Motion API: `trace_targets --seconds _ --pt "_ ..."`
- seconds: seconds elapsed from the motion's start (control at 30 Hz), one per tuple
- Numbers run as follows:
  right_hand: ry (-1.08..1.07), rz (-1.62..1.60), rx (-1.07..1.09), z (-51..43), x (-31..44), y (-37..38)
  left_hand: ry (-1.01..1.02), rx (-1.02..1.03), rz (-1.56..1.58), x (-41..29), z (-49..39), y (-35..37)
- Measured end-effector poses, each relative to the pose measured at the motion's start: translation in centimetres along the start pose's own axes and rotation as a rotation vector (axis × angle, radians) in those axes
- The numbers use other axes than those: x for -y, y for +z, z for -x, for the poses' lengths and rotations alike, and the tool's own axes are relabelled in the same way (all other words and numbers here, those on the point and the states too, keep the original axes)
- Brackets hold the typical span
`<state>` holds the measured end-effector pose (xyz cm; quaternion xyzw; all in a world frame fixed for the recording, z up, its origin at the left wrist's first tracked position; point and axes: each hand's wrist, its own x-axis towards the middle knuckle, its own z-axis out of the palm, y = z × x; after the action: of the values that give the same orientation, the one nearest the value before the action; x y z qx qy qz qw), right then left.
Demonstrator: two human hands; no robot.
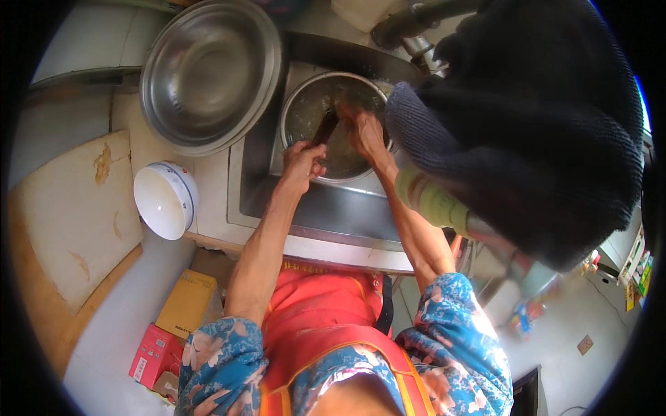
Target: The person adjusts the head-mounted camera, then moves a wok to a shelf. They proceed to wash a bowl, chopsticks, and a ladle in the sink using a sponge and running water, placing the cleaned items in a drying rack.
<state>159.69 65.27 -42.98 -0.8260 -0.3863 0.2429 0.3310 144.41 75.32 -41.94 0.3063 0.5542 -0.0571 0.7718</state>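
Observation:
A round metal basin [294, 106] of cloudy water stands in the steel sink [338, 205] before me. My left hand [303, 165], at the basin's near left rim, grips the near end of a dark, elongated thing [326, 127]; its exact kind is unclear. The thing slants up over the water, away from me. My right hand [362, 130] reaches over the basin from the right, close to the far end of that thing. Motion blurs its fingers, so whether they hold anything cannot be made out.
Wide metal basins [210, 78], apparently stacked, rest left of the sink. A white bowl [158, 203] with blue trim sits tilted near the counter edge. Dark cloth [530, 114] hangs close over my right forearm, beside a green object [434, 200]. Boxes [184, 301] stand below on the left.

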Motion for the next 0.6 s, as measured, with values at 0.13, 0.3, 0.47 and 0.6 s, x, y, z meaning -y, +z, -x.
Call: trace_targets --seconds 0.13,0.3,0.47,0.6 --pt "-0.18 -0.038 0.046 4.7 3.1 -0.5 -0.134 0.081 0.044 -1.1 0.4 -0.1" --pt "0.041 0.139 0.129 -0.6 0.8 0.0 -0.021 0.049 -0.315 -1.6 0.7 1.2" --pt "-0.148 -0.153 0.03 2.1 0.3 1.3 0.006 0.103 -0.23 -0.7 -0.7 0.7" --pt "-0.076 0.041 0.06 2.6 3.5 0.0 -0.041 0.13 -0.573 1.3 -2.9 0.1"
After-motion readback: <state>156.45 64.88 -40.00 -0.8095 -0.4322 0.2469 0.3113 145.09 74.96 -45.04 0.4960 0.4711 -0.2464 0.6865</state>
